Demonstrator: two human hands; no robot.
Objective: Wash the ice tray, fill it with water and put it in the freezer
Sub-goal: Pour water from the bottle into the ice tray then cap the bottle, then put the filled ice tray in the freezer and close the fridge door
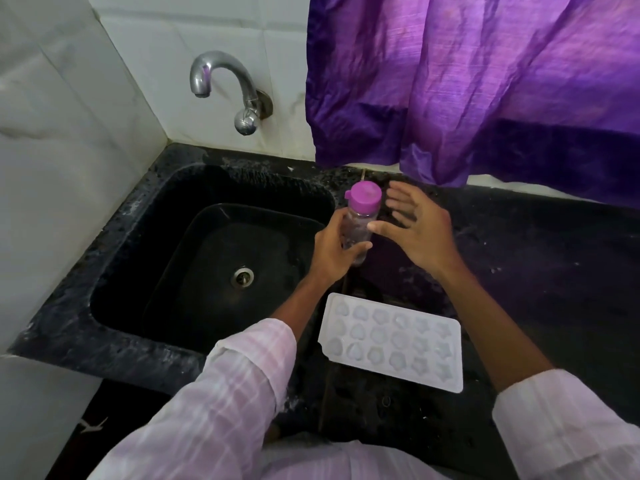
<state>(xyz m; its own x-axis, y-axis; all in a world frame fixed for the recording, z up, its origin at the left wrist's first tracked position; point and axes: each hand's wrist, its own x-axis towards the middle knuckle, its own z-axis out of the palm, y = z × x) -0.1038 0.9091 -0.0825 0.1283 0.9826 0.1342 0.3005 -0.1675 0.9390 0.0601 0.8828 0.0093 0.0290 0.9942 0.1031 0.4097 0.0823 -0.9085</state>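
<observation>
Curtain (485, 81): purple cloth, hung over the back edge of the desk; whatever lies behind it is hidden.

Desk (536, 265): black speckled stone, wet-looking in places; cut off at the right.

Sink (145, 237): black basin set into the desk at left, drain at the centre, no water seen standing. Tap (221, 84) on the tiled wall above; no stream is seen.

Ice tray (393, 341): white, moulded with small shaped cells, laid flat on the desk just right of the sink, near the front edge. Whether the cells are wet or dry cannot be made out. It is untouched by either hand.

Bottle (358, 220): clear, with a pink flip cap, held above the seam of sink and desk. Its water level is hard to read.

Left hand (334, 251): fingers wrapped round the lower bottle.

Right hand (415, 226): fingers spread wide, nothing held, just beside the bottle.

Step judged: filling, about to begin. Next called for: the cap opened by the right hand, then water poured into the tray's cells. The freezer is not in view.
</observation>
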